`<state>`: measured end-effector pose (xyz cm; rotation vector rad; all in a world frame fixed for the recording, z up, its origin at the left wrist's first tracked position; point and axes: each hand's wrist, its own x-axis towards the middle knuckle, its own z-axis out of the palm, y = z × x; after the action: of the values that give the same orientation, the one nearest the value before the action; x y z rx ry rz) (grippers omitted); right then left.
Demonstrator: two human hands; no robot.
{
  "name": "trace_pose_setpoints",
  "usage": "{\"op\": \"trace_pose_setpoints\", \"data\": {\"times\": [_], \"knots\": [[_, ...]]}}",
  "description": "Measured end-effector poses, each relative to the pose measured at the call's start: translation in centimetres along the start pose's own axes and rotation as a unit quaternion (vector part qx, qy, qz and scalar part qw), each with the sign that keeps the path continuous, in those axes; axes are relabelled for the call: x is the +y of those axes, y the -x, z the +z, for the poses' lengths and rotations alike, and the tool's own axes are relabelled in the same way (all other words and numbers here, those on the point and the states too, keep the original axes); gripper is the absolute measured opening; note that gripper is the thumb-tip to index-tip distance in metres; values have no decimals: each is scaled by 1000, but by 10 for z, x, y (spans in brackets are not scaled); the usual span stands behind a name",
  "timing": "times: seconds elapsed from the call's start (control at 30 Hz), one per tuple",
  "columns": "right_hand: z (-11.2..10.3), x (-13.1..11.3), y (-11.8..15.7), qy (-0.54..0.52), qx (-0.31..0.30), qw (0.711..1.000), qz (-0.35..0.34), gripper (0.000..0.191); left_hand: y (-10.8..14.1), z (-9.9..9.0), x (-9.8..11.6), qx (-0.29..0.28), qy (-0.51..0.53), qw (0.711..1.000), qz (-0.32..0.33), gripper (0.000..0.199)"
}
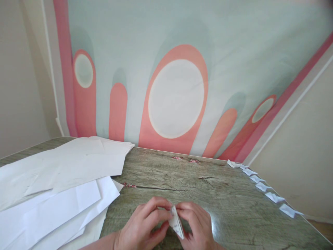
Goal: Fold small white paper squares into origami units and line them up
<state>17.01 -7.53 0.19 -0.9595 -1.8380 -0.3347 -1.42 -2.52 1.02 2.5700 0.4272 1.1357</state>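
A small folded piece of white paper with faint dark print on it is held upright between my two hands, low in the middle of the view. My left hand pinches its left side with thumb and fingers. On the other side, my right hand grips the paper's upper edge and lower right, its fingers curled. The folded layers show as a narrow wedge, tilted slightly. Parts of the paper are hidden behind my fingertips.
Loose white sheets lie overlapping on the left of the wood-patterned table. Several small folded white papers form a row along the table's right edge. Behind the table hangs a pale green and coral printed backdrop.
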Motion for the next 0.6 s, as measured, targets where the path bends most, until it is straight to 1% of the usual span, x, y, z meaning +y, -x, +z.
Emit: {"op": "trace_pose_setpoints", "data": {"times": [0.17,0.23,0.43,0.6], "knots": [[3,2,5,-5,0,1000,2,18,1,2,0,-11,58,998,-23,45],[4,3,7,-7,-3,1000,4,19,1,3,0,-15,65,997,-28,48],[5,5,11,-23,-23,999,19,23,3,3,-1,6,-4,1000,-20,45],[3,5,10,-31,-23,999,16,18,0,2,0,20,-8,1000,-8,41]]}}
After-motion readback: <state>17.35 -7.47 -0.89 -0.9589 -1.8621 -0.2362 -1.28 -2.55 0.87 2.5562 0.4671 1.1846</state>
